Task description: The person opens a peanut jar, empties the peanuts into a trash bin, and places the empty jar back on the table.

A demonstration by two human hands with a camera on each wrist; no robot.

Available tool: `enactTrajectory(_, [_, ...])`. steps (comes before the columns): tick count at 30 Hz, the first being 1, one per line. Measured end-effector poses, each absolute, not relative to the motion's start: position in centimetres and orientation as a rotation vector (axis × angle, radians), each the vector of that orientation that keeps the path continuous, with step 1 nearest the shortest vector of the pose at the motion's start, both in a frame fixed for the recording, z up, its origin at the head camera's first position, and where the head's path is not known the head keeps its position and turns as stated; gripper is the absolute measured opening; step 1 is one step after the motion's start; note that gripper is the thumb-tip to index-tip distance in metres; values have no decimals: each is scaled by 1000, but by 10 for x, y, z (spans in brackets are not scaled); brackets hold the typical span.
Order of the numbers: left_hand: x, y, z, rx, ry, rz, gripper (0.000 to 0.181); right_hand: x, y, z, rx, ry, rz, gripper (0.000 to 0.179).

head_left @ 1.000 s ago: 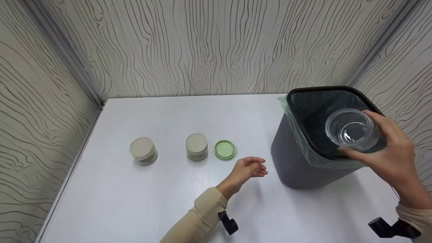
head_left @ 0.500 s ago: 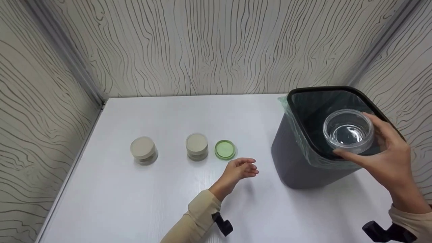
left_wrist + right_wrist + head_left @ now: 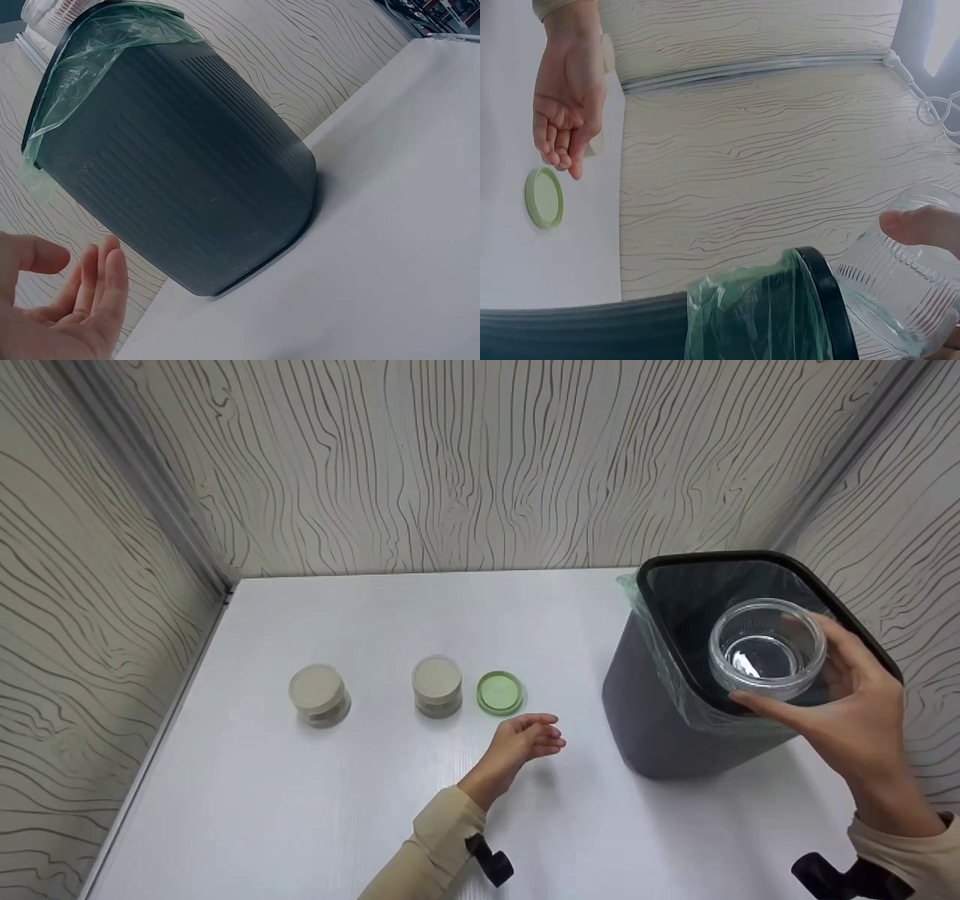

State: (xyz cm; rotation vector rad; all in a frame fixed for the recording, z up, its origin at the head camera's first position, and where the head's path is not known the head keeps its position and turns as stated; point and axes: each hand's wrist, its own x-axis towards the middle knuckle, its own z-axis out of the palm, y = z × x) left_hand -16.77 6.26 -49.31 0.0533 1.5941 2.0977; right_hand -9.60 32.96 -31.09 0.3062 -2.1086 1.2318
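A clear ribbed jar (image 3: 766,649) with no lid is in my right hand (image 3: 862,697), thumb on the near side and fingers round the far side. The jar is held over the mouth of a dark grey trash bin (image 3: 675,727), its open top tilted toward me. In the right wrist view the thumb presses the wall of the jar (image 3: 900,277). My left hand (image 3: 517,746) hovers over the table with loosely bent fingers and holds nothing. Just beyond it a green round lid (image 3: 500,693) lies on the table.
Two jars with beige lids, one in the middle (image 3: 437,686) and one farther left (image 3: 319,694), stand on the white table (image 3: 300,810). A thin green bag (image 3: 690,709) lines the bin and folds over its rim. Wood-patterned panels (image 3: 435,465) wall in the table.
My right hand has moved a little left with the jar, and the jar's open top has turned more toward me. My left hand has drawn back to the left, away from the bin.
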Motion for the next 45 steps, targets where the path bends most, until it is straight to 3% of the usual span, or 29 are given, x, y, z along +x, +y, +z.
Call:
enactTrajectory(7, [-168, 60, -495, 38, 1592, 2105, 30, -95, 321, -311, 250, -2108, 1305, 93])
enactTrajectory(45, [-170, 47, -497, -29, 1635, 2110, 32, -104, 273, -323, 486, -2064, 1488, 95])
